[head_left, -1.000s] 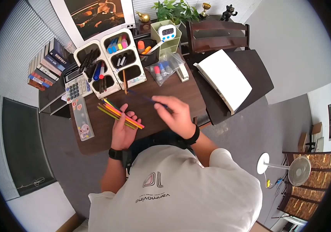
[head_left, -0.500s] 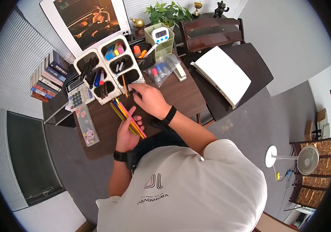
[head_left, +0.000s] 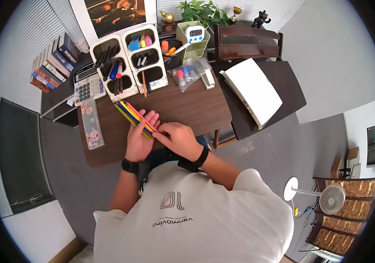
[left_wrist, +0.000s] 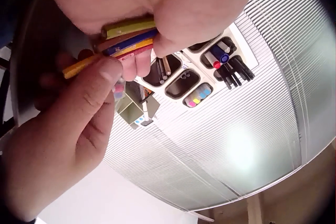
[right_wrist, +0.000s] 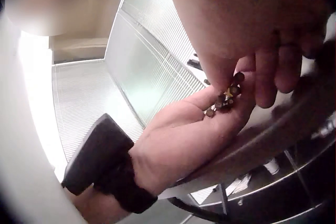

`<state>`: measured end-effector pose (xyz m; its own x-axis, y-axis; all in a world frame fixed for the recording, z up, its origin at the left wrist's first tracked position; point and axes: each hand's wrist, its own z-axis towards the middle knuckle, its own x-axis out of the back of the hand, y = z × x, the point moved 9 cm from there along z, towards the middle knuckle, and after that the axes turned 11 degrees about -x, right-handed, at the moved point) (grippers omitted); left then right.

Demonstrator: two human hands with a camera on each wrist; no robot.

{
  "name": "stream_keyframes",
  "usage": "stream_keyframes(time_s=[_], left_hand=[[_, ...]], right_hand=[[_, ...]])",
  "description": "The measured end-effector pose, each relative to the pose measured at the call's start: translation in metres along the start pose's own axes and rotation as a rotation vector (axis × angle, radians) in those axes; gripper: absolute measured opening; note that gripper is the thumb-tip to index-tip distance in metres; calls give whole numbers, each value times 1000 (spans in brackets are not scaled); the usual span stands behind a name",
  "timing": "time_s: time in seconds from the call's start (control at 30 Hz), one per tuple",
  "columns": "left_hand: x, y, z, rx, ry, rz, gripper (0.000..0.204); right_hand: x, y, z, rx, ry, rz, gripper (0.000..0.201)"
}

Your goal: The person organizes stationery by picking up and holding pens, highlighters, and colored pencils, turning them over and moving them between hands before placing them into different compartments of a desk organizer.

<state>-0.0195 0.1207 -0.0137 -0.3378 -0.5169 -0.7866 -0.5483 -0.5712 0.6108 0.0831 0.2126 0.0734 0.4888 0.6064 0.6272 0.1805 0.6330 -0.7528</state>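
Observation:
My left hand (head_left: 137,143) holds a bundle of colored pencils (head_left: 130,113) across its palm, low over the front of the table. Olive green, brown, blue, yellow and red-pink ones lie side by side in the left wrist view. My right hand (head_left: 182,139) meets the bundle's near end, its thumb and fingers pinching a yellow pencil (left_wrist: 79,68) that juts out past the others. Several pencil ends (right_wrist: 223,98) cluster under the right fingers in the right wrist view. Beyond, an orange-brown pencil (head_left: 144,85) and a dark blue pencil (head_left: 149,89) stand in the white pen organizer (head_left: 163,81).
Markers and black pens fill other organizer compartments. A calculator (head_left: 88,90) and a stickered pencil case (head_left: 92,129) lie left. A mesh cup (head_left: 173,61), a clear bag of bottles (head_left: 186,75) and a stapler (head_left: 208,81) stand right. A white box (head_left: 257,94) rests on the chair.
My right hand carried a dark blue pencil to the organizer's front right compartment, where it now stands. The hand then came back to the bundle in my left hand.

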Motion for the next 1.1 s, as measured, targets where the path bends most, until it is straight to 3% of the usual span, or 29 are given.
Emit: stream_keyframes(time_s=[0.1, 0.23, 0.37, 0.47, 0.53, 0.7, 0.87, 1.0, 1.07, 1.1], left_hand=[[-1, 0, -1, 4, -12, -26, 44], [1, 0, -3, 12, -14, -62, 46], [1, 0, -3, 50, -51, -75, 50], [-4, -1, -4, 93, -81, -79, 54], [-4, -1, -5, 104, -75, 19, 55], [-3, -1, -5, 72, -111, 49, 56], [-1, -1, -2, 56, -124, -32, 55], [-2, -3, -2, 71, -84, -156, 53], [-2, -2, 0, 49, -71, -163, 53], [-1, -1, 0, 7, -70, -112, 51]], right_hand=[[8, 9, -2, -120, 29, 59, 16], [54, 3, -3, -7, 217, 143, 12], [96, 24, -9, -45, 353, 600, 17], [114, 16, 1, 1, 497, 464, 17], [109, -5, 18, 84, 546, 147, 17], [45, 4, 74, 119, 364, 93, 27], [24, 3, 87, 126, 276, 145, 32], [27, 1, 75, 92, 225, 153, 36], [35, -1, 51, 73, 298, 104, 37], [33, 0, 38, 40, 283, 189, 27]])
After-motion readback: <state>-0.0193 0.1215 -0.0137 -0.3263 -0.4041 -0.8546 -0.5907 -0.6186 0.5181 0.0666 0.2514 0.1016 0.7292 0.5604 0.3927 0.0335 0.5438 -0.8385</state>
